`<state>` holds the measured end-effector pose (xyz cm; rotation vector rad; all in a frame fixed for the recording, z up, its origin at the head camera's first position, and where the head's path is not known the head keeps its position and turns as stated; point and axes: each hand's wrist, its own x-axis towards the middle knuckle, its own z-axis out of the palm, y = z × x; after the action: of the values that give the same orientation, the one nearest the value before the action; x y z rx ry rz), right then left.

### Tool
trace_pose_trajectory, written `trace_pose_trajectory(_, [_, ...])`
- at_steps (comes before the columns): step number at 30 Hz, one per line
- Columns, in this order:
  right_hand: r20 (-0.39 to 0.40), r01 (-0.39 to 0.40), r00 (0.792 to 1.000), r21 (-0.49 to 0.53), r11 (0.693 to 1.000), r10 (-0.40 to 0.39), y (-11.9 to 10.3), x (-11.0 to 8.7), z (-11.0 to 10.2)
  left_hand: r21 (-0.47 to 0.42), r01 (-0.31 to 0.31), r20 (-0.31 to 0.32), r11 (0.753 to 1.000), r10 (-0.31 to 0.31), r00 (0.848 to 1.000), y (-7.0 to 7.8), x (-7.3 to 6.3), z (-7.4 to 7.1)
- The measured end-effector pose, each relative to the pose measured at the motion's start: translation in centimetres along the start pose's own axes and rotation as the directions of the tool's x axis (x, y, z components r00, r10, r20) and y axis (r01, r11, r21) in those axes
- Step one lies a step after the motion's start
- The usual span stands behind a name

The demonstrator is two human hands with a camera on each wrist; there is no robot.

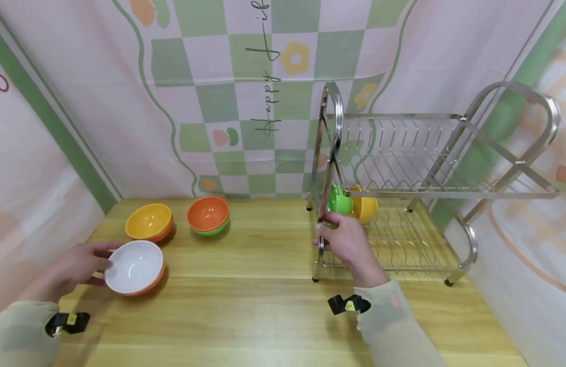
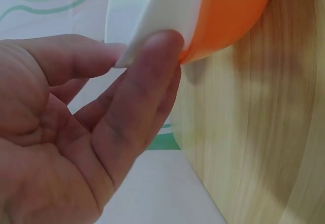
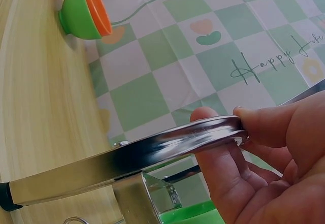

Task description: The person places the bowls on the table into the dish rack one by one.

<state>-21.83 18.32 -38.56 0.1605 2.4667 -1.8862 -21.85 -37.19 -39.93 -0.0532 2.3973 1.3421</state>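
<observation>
My left hand (image 1: 81, 265) pinches the rim of a white bowl (image 1: 135, 266) at the left of the table. That bowl sits in an orange bowl (image 2: 236, 18), whose side shows below it in the left wrist view. With thumb and fingers my right hand (image 1: 349, 242) grips the near left post of a two-tier metal dish rack (image 3: 127, 158). Inside the rack's lower tier, just beyond that hand, are a green bowl (image 1: 340, 201) and a yellow bowl (image 1: 366, 208), partly hidden by the frame and the hand.
A yellow bowl (image 1: 150, 221) in an orange one stands behind the white bowl. To its right, an orange bowl (image 1: 208, 213) is nested in a green bowl (image 3: 78, 13). The rack's upper tier (image 1: 402, 158) holds no dishes. A patterned cloth (image 1: 255, 102) hangs behind the wooden table (image 1: 246, 316).
</observation>
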Motion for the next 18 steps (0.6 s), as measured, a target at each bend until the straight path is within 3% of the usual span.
trace_pose_trajectory(10, [0.006,-0.008,1.000,0.009,1.000,0.008,-0.2,-0.1,0.0,-0.034,-0.031,0.029,0.999,0.032,0.999,-0.5,-0.6,-0.7])
trace_pose_trajectory(18, [0.009,-0.013,1.000,0.016,1.000,0.013,-0.1,-0.1,0.0,-0.149,-0.008,0.051,0.989,0.016,0.999,-0.3,-1.2,-0.8])
